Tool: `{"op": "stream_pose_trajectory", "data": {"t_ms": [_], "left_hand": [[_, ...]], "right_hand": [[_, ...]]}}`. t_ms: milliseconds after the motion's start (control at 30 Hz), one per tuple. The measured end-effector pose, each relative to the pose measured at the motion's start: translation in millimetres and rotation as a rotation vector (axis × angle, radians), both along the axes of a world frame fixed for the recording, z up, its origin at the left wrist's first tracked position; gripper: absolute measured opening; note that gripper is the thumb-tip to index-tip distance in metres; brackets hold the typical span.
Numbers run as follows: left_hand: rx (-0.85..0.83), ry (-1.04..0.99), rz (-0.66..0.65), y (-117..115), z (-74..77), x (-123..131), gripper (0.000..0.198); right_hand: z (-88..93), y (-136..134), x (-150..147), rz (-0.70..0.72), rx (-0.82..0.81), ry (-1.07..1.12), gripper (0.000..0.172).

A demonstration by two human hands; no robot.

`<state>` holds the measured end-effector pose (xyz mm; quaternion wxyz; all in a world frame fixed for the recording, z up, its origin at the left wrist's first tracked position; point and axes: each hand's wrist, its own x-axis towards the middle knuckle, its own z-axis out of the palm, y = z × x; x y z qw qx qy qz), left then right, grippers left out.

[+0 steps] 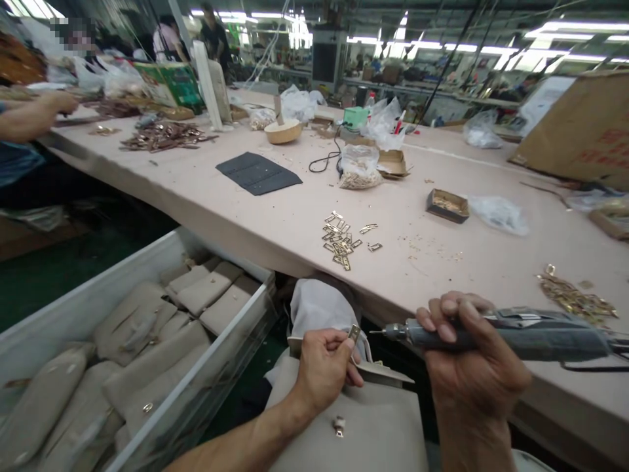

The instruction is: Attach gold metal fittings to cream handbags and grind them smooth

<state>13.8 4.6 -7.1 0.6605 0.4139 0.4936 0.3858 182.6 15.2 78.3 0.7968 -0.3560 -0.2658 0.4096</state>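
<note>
Pinched between the thumb and fingers of my left hand (324, 360) is a small gold metal plate (354, 333), held near the lifted flap (386, 373) of a beige bag (368, 426). The bag lies on my lap, and a gold clasp (339, 426) shows on its front. My right hand (472, 354) is wrapped round a grey electric screwdriver (535, 334). Its thin bit points left at the plate, with a small gap between them. Whether my left fingers also grip the flap is partly hidden.
Left of my lap stands a white bin (236, 328) of finished-looking beige bags (142, 321). On the table (275, 229) lie gold plates (341, 241), a small box (447, 205) of hardware, gold pieces (574, 295) and a dark sheet (259, 174). A co-worker's arm (34, 118) rests at far left.
</note>
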Motion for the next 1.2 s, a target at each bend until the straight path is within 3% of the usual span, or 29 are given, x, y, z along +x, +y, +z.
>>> {"op": "stream_pose_trajectory", "data": {"t_ms": [200, 767, 1033, 1200], "left_hand": [[0.008, 0.007, 0.001, -2.0, 0.0, -4.1, 0.031], [0.044, 0.008, -0.005, -7.7, 1.4, -5.8, 0.029], [0.119, 0.016, -0.058, -15.9, -0.6, -7.1, 0.031], [0.183, 0.025, -0.098, -14.8, -2.8, -10.8, 0.04]], "right_hand": [[-10.2, -1.3, -21.7, 0.002, 0.016, -0.107, 0.008], [-19.0, -1.8, -35.2, 0.026, 0.054, -0.245, 0.004], [-22.8, -6.4, -26.9, 0.304, 0.119, -0.489, 0.009], [-21.2, -3.9, -24.7, 0.388, 0.156, -0.599, 0.01]]}}
